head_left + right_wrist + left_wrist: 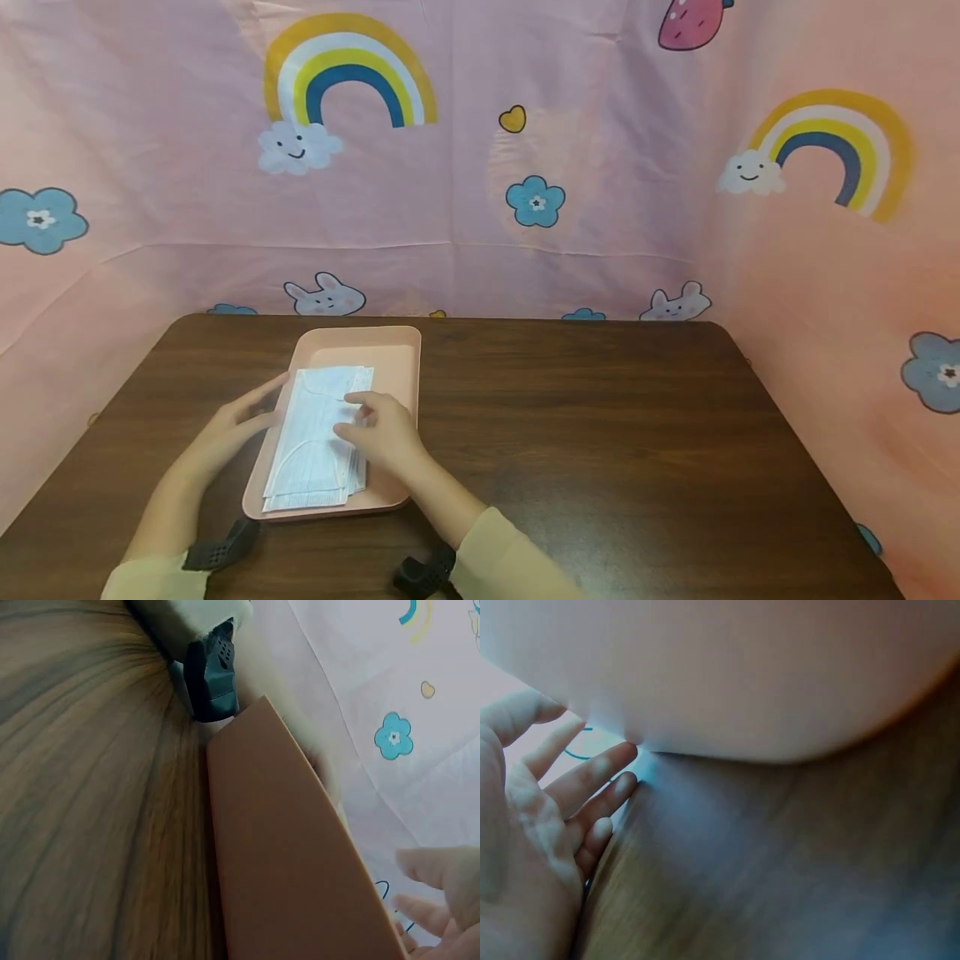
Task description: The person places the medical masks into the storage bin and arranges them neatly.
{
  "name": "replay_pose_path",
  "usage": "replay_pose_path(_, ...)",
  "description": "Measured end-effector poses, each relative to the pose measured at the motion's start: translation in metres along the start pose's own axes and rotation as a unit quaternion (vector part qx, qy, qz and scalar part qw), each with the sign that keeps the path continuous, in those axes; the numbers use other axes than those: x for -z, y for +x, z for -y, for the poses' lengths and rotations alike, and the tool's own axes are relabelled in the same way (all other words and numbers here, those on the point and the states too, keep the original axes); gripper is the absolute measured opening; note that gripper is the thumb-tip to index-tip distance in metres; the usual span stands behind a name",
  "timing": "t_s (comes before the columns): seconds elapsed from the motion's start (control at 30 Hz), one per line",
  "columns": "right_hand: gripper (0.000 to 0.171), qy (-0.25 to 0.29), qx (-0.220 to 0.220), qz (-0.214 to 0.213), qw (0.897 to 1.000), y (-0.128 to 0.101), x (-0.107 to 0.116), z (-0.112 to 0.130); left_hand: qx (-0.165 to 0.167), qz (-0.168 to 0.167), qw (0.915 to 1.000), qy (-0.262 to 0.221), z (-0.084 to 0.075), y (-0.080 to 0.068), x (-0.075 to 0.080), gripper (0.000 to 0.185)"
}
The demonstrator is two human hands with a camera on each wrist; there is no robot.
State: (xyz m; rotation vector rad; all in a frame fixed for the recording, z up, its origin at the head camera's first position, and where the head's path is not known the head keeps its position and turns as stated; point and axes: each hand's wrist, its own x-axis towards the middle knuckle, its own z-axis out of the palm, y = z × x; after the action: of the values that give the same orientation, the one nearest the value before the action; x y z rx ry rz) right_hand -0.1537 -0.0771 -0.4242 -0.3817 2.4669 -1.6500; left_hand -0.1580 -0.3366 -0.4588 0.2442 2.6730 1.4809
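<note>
A small stack of light-blue face masks [318,433] with white ear loops lies in a pink rectangular tray [397,350]. My left hand [228,429] is at the tray's left side, its fingertips at the rim. From below, the left wrist view shows that hand [547,795] with fingers loosely extended by the tray's underside [742,682]. Over the right part of the masks hovers my right hand [386,433], thumb and index finger apart. Nothing is visibly gripped there; whether a fingertip touches an ear loop is too small to tell. In the right wrist view, the right hand [446,900] shows beyond the tray wall [285,840].
The tray stands on the left half of a dark brown wooden table [600,442]. A pink curtain [480,167] with rainbows, flowers and rabbits hangs behind and along both sides. Black wrist cameras [225,546] sit on both wrists, close to the tray's near edge.
</note>
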Motion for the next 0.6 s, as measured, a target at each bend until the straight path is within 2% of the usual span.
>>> replay_pose_path(0.13,0.035,0.091,0.025,0.014,0.995,-0.006,0.007,-0.001,0.001,-0.006,1.0000,-0.003,0.000,-0.002,0.001,0.061)
replay_pose_path(0.2,0.035,0.115,0.042,0.021,0.992,-0.010,0.012,-0.003,-0.002,-0.005,1.0000,-0.007,0.000,-0.002,0.000,0.061)
replay_pose_path(0.37,0.038,0.118,0.078,0.045,0.989,-0.021,0.035,-0.009,-0.015,0.008,0.9998,-0.012,0.002,0.002,-0.003,0.061)
replay_pose_path(0.47,0.038,0.112,0.095,0.048,0.988,-0.028,0.053,-0.016,-0.006,0.017,0.9996,-0.020,0.002,0.003,-0.004,0.060)
replay_pose_path(0.6,0.038,0.085,0.115,0.014,0.990,-0.037,0.084,-0.024,-0.004,0.013,0.9999,-0.008,0.000,0.004,-0.003,0.058)
